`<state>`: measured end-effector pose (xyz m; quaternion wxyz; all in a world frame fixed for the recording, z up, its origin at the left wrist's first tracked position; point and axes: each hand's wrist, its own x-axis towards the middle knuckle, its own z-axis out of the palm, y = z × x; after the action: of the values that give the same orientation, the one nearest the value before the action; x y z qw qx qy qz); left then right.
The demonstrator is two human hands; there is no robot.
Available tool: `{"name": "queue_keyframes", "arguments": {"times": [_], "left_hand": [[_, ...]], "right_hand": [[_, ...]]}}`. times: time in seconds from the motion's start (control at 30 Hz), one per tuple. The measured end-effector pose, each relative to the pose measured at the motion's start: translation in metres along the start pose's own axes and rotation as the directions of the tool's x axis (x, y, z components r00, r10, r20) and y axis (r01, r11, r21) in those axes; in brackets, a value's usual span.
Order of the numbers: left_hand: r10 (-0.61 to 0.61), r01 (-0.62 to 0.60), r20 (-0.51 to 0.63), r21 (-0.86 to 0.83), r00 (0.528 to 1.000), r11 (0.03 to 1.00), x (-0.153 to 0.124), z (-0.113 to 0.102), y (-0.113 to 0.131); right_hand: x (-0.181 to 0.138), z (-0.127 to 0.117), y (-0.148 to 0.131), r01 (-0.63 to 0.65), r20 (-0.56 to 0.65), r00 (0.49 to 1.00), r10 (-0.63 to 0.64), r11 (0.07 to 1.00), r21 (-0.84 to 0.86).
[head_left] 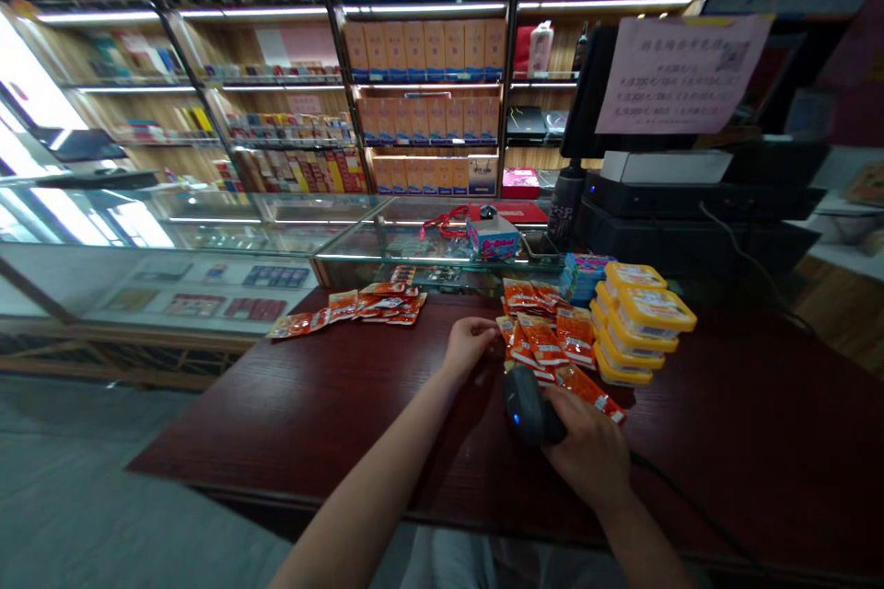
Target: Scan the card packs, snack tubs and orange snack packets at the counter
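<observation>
My right hand (590, 451) grips a dark handheld barcode scanner (526, 405) with a small blue light, its head turned toward a heap of orange snack packets (552, 340) on the dark red counter (310, 405). My left hand (470, 340) reaches to the left edge of that heap, fingertips pinching one small orange packet (504, 329). A black cable runs from the scanner along the counter to the right.
A row of orange packets (352, 308) lies at the counter's far left. Stacked yellow-lidded tubs (642, 322) and blue packs (584, 274) stand right of the heap. Behind are a glass display case (207, 239), a register with a pink notice (680, 74), and stocked shelves.
</observation>
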<state>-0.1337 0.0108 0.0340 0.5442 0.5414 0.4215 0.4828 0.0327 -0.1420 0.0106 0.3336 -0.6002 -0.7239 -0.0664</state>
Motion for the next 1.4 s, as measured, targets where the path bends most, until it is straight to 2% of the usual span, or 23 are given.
{"name": "queue_keyframes", "arguments": {"times": [0.13,0.23,0.3,0.37,0.43,0.47,0.53,0.63,0.7,0.83,0.93,1.0,1.07,1.13,1.17,1.2,1.23,1.3,1.4], "left_hand": [[0.160,-0.098,-0.209,0.279,0.965,0.955,0.008,-0.038,0.001],[0.298,-0.082,-0.306,0.561,0.904,0.824,0.011,-0.071,0.007],[0.404,-0.008,-0.350,0.747,0.845,0.665,0.011,-0.090,0.013],[0.484,0.128,-0.409,0.849,0.774,0.513,0.012,-0.107,0.018],[0.518,0.257,-0.472,0.864,0.713,0.433,0.016,-0.122,0.022],[0.520,0.293,-0.485,0.864,0.703,0.410,0.019,-0.129,0.023],[0.497,0.303,-0.463,0.878,0.734,0.370,0.027,-0.142,0.023],[0.414,0.263,-0.388,0.908,0.823,0.327,0.035,-0.157,0.022],[0.398,0.230,-0.344,0.924,0.851,0.306,0.036,-0.163,0.021],[0.478,0.114,-0.237,0.955,0.846,0.273,0.021,-0.165,0.023],[0.542,0.017,-0.200,0.946,0.816,0.325,0.006,-0.157,0.028],[0.560,-0.028,-0.240,0.904,0.793,0.427,-0.001,-0.146,0.031],[0.505,-0.030,-0.361,0.791,0.784,0.611,-0.004,-0.130,0.031],[0.315,-0.001,-0.503,0.530,0.805,0.848,-0.005,-0.111,0.028],[0.174,0.016,-0.531,0.334,0.830,0.942,-0.005,-0.101,0.025],[0.055,0.017,-0.508,0.137,0.859,0.990,-0.006,-0.092,0.021],[-0.028,0.012,-0.465,-0.037,0.885,0.999,-0.007,-0.083,0.017],[-0.094,-0.015,-0.375,-0.279,0.922,0.960,-0.011,-0.068,0.007],[-0.099,-0.046,-0.315,-0.421,0.944,0.906,-0.018,-0.056,-0.005]], "right_hand": [[-0.003,0.000,0.002,0.027,-0.023,0.999,-0.027,1.000,0.007],[-0.005,0.001,0.005,0.066,-0.055,0.996,-0.067,0.998,-0.015],[-0.007,0.002,0.008,0.102,-0.075,0.992,-0.104,0.994,-0.032],[-0.008,0.002,0.009,0.114,-0.090,0.989,-0.117,0.993,-0.042],[-0.008,0.002,0.008,0.112,-0.101,0.988,-0.116,0.993,-0.038],[-0.008,0.002,0.008,0.111,-0.103,0.988,-0.113,0.993,-0.032],[-0.008,0.001,0.006,0.113,-0.099,0.988,-0.115,0.993,-0.026],[-0.008,0.000,0.004,0.098,-0.088,0.991,-0.102,0.994,-0.042],[-0.008,-0.001,0.003,0.099,-0.088,0.991,-0.104,0.993,-0.057],[-0.008,0.001,0.004,0.092,-0.088,0.991,-0.097,0.994,-0.056],[-0.009,0.003,0.006,0.092,-0.102,0.990,-0.095,0.995,-0.041],[-0.009,0.005,0.009,0.102,-0.110,0.988,-0.106,0.994,-0.039],[-0.009,0.006,0.013,0.139,-0.113,0.983,-0.144,0.989,-0.048],[-0.009,0.006,0.016,0.189,-0.114,0.974,-0.195,0.980,-0.063],[-0.009,0.005,0.016,0.205,-0.115,0.971,-0.211,0.976,-0.069],[-0.009,0.004,0.016,0.212,-0.111,0.969,-0.219,0.975,-0.073],[-0.008,0.004,0.016,0.211,-0.107,0.970,-0.218,0.975,-0.076],[-0.008,0.002,0.013,0.188,-0.091,0.977,-0.195,0.979,-0.076],[-0.007,0.001,0.009,0.159,-0.054,0.985,-0.163,0.985,-0.060]]}}
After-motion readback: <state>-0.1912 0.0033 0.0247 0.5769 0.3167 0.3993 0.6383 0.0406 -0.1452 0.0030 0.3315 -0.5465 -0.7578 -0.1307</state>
